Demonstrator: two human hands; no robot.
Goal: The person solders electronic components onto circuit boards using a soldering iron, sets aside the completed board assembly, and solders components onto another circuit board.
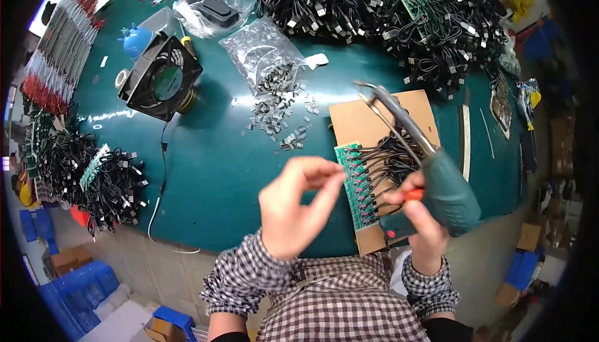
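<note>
My right hand (427, 229) grips a green soldering gun (450, 189) with a red trigger, a finger on the trigger. Its long metal barrel slants up and to the left, the tip held above a brown cardboard sheet (355, 120). On that cardboard lies a green circuit board panel (359, 186), with black cables (399, 164) running from its right side. Beside the panel's left edge is my left hand (293, 208), thumb and forefinger pinched together. Whatever the pinch holds, if anything, is too small to make out.
Small dark components (274, 114) are spilled from a clear plastic bag (253, 48). A black fan (163, 80) stands at left. Bundled black USB cables (324, 2) are heaped at the back, more cables (118, 180) at the left edge. A metal strip (465, 142) lies right.
</note>
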